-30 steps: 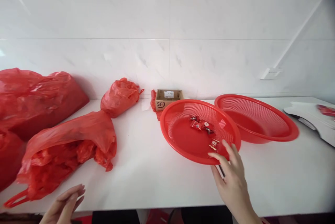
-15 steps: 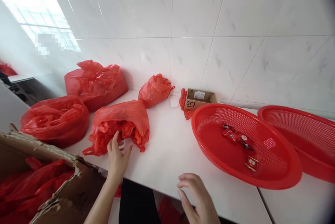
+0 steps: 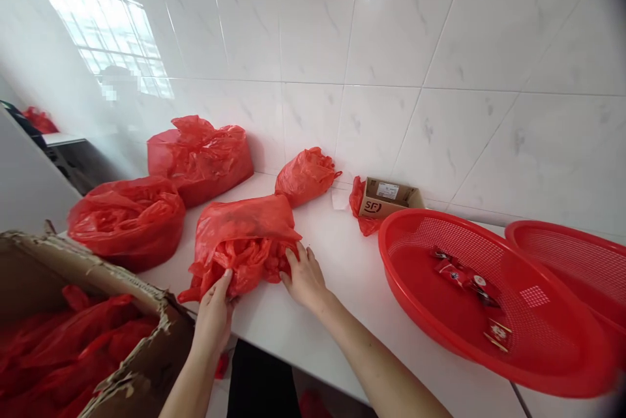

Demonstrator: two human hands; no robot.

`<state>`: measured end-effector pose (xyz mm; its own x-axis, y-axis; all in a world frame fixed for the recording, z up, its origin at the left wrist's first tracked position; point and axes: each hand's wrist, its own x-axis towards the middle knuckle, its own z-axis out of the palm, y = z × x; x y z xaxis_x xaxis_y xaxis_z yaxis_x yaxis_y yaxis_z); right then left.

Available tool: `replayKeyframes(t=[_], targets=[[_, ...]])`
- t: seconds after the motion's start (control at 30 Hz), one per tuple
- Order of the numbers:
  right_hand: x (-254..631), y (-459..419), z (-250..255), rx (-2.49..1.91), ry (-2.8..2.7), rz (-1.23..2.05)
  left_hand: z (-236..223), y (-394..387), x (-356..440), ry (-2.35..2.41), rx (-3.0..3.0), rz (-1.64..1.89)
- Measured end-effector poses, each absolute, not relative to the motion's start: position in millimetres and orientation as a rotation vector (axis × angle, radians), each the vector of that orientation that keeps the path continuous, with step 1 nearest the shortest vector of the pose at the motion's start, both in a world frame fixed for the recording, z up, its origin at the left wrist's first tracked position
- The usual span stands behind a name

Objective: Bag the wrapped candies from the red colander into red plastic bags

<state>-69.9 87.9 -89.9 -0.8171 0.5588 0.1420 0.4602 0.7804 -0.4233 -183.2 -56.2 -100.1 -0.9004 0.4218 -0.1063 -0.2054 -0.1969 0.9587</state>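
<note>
A red plastic bag (image 3: 247, 217) lies on the white table with its mouth facing me, and crumpled red plastic bags (image 3: 247, 261) bulge from the opening. At the lower left of that mouth, my left hand (image 3: 216, 313) is closed on the plastic, thumb on top; some of its fingers are hidden underneath. My right hand (image 3: 304, 276) grips the right edge of the same bag, its fingers over the side and its thumb near the opening.
Left of me stands a torn cardboard box (image 3: 105, 274) holding red bags. More full red bags (image 3: 200, 160) sit by the tiled wall. A small carton (image 3: 374, 208) stands at the back. Rightward, a red perforated basket (image 3: 415, 313) holds several small packets, with a second basket (image 3: 577, 261) behind.
My right hand has moved left and forward from above the table's front to the bag's right edge. My left hand has closed on the bag's mouth. The view has turned slightly left.
</note>
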Motion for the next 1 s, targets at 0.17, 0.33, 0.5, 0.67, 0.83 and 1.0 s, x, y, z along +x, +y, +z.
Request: replayKeyframes(t=[0.17, 0.33, 0.5, 0.67, 0.83, 1.0], targets=[[-96.9, 104.1, -97.8, -0.875, -2.712, 0.456, -96.3, -69.5, -184.9, 1.275, 0.038, 2.21], [-109.4, 132.0, -99.2, -1.058, -2.647, 0.466, -95.6, -91.2, -183.5, 0.913, -0.168, 2.266], [-100.8, 154.1, -96.1, -1.07, -2.599, 0.611, -109.4, -105.2, -169.4, 0.745, -0.302, 2.234], [-63.8, 149.6, -86.5, -0.968, -2.49, 0.716, -118.3, -109.9, -163.9, 0.776, -0.329, 2.212], [-23.6, 97.8, -86.0, -0.662, -2.214, 0.681, -132.0, -116.0, -167.2, 0.894, -0.39, 2.146], [-16.6, 59.4, -114.7, -0.459, -2.449, 0.607, -144.1, -129.1, -157.1, 1.262, -0.083, 2.111]])
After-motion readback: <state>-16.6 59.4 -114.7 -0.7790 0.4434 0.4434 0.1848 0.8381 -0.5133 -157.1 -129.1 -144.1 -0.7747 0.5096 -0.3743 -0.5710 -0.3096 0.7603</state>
